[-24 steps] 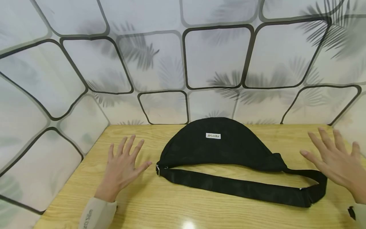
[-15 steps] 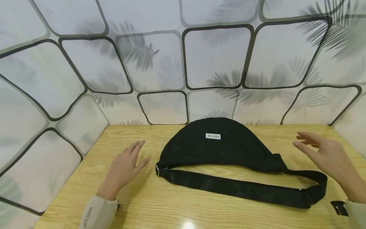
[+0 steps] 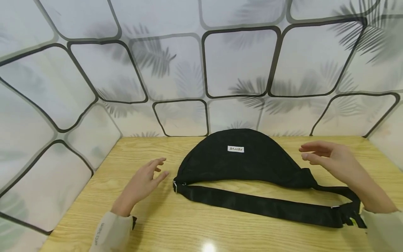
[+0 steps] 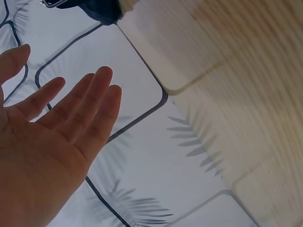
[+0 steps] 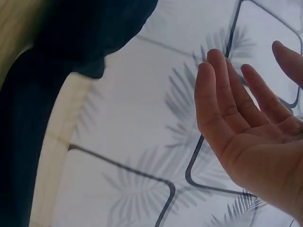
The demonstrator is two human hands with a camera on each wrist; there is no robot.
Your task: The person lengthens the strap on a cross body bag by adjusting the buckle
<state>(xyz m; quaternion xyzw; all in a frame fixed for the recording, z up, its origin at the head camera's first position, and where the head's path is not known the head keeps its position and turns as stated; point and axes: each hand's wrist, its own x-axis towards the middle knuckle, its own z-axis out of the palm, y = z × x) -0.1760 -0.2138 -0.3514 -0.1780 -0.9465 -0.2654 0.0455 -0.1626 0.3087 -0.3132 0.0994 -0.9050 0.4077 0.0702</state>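
A black half-moon waist bag lies on the wooden table, its small white label facing up. Its black strap loops along the front, with a metal buckle at the left end. My left hand hovers left of that buckle, fingers loosely bent and holding nothing. Over the right end of the bag my right hand hangs in the air, fingers relaxed; its forearm overlaps the strap's right loop. In the right wrist view, that hand is apart from the dark bag.
The light wooden table meets a pale fabric backdrop with dark outlined shapes and leaf prints, which rises at the back and both sides. Dark bands show at the cuffs of the light sleeves.
Both hands were spread with straight fingers; their fingers have since bent loosely. My right hand has moved left toward the bag, and my left slightly right. The bag has stayed in place.
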